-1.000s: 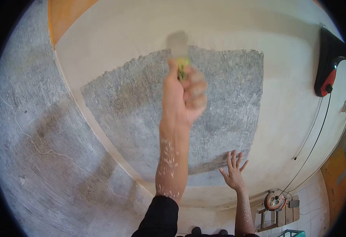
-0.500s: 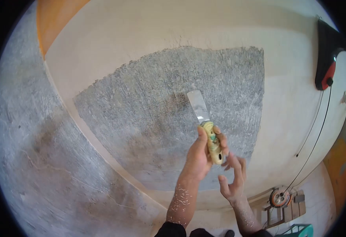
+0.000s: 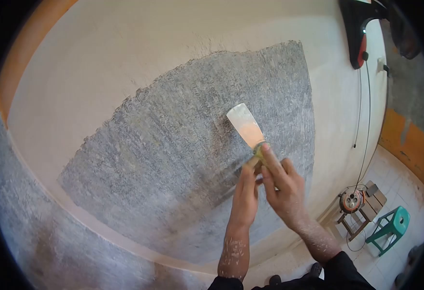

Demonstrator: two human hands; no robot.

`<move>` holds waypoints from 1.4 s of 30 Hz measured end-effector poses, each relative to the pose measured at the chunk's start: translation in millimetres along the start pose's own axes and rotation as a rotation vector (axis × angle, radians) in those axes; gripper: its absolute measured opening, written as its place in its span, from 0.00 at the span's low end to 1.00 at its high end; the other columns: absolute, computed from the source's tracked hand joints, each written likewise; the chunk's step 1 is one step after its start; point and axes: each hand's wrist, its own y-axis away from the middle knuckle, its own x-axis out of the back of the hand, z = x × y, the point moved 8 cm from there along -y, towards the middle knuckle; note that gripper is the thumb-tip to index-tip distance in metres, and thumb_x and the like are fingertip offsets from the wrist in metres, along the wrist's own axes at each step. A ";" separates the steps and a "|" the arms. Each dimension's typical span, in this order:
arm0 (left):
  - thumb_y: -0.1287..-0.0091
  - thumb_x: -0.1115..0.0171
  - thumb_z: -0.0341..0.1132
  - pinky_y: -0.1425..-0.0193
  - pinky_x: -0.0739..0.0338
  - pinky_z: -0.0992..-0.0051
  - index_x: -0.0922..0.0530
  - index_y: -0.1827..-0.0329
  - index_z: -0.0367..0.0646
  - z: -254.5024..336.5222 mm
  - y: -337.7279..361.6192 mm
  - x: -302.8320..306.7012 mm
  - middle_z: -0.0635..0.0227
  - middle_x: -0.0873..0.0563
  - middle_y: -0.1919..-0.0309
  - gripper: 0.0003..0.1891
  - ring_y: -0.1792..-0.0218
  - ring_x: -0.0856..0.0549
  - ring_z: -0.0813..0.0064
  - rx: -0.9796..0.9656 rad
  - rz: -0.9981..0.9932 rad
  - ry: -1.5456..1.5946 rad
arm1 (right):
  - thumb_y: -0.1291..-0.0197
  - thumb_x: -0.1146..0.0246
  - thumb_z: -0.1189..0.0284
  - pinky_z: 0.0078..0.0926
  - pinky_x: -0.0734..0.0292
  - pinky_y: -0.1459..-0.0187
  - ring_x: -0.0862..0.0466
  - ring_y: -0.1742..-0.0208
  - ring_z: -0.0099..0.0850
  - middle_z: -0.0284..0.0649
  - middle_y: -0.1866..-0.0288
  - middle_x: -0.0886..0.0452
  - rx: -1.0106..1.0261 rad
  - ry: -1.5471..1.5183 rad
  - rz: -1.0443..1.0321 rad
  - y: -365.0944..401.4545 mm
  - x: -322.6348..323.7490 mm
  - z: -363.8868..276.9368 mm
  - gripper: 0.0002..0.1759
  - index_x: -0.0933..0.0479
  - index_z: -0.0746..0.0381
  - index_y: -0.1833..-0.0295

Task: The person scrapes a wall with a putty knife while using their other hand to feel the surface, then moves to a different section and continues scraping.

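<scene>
A scraper [image 3: 246, 126] with a wide metal blade and a yellowish handle is in front of a rough grey patch [image 3: 183, 125] on the pale wall. My left hand [image 3: 246, 193] is closed round the lower part of its handle. From the right, my right hand [image 3: 282, 186] closes on the handle near the blade, its index finger lying along it. The blade points up and to the left. Most of the handle is hidden by my fingers. Pale flecks dot both forearms.
At the lower right, a cable reel [image 3: 351, 200] rests on a wooden stool [image 3: 372, 203] beside a green plastic stool [image 3: 394, 223]. A black and red object [image 3: 354, 38] with hanging cords is at the upper right.
My right hand has moved up and left from below the handle and taken hold of it. The view has shifted, bringing the green stool and more floor into sight.
</scene>
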 end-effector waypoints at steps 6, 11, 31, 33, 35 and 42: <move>0.21 0.50 0.41 0.53 0.23 0.71 0.19 0.53 0.32 -41.0 105.8 118.6 0.62 0.15 0.65 0.19 0.62 0.17 0.73 -0.053 0.326 -0.330 | 0.28 0.41 0.67 0.24 0.29 0.82 0.28 0.81 0.21 0.35 0.71 0.28 0.091 0.234 0.037 -40.5 37.5 -19.8 0.29 0.36 0.46 0.23; 0.21 0.51 0.40 0.58 0.25 0.71 0.21 0.61 0.32 -25.3 195.0 205.2 0.62 0.18 0.69 0.18 0.66 0.20 0.71 -0.212 0.817 -0.627 | 0.28 0.41 0.63 0.16 0.36 0.87 0.31 0.82 0.16 0.34 0.71 0.27 0.216 0.412 0.074 -77.1 44.8 -30.4 0.30 0.38 0.46 0.23; 0.20 0.55 0.38 0.65 0.29 0.69 0.25 0.65 0.35 25.2 209.5 250.1 0.64 0.24 0.70 0.17 0.69 0.27 0.69 -0.504 1.154 -0.876 | 0.24 0.46 0.60 0.23 0.41 0.86 0.33 0.86 0.19 0.35 0.82 0.27 0.123 0.438 0.099 -110.6 74.7 -61.1 0.18 0.21 0.53 0.37; 0.20 0.55 0.38 0.65 0.29 0.70 0.24 0.64 0.35 18.3 207.4 255.5 0.63 0.24 0.70 0.17 0.69 0.27 0.69 -0.523 1.147 -0.895 | 0.24 0.47 0.62 0.25 0.38 0.81 0.31 0.84 0.21 0.38 0.80 0.24 0.080 0.380 0.075 -106.8 74.0 -46.8 0.19 0.21 0.58 0.37; 0.21 0.55 0.37 0.65 0.29 0.70 0.24 0.64 0.34 14.9 214.6 261.0 0.63 0.23 0.70 0.17 0.69 0.27 0.69 -0.521 1.136 -0.915 | 0.24 0.46 0.62 0.25 0.38 0.81 0.31 0.84 0.21 0.38 0.80 0.24 0.072 0.352 0.081 -106.1 70.1 -46.4 0.18 0.20 0.59 0.38; 0.21 0.54 0.35 0.64 0.29 0.69 0.23 0.63 0.34 13.6 214.8 257.8 0.63 0.22 0.69 0.16 0.69 0.25 0.67 -0.503 1.098 -0.897 | 0.25 0.45 0.62 0.23 0.40 0.84 0.34 0.87 0.19 0.34 0.83 0.27 0.075 0.325 0.124 -113.8 68.4 -50.2 0.17 0.19 0.56 0.40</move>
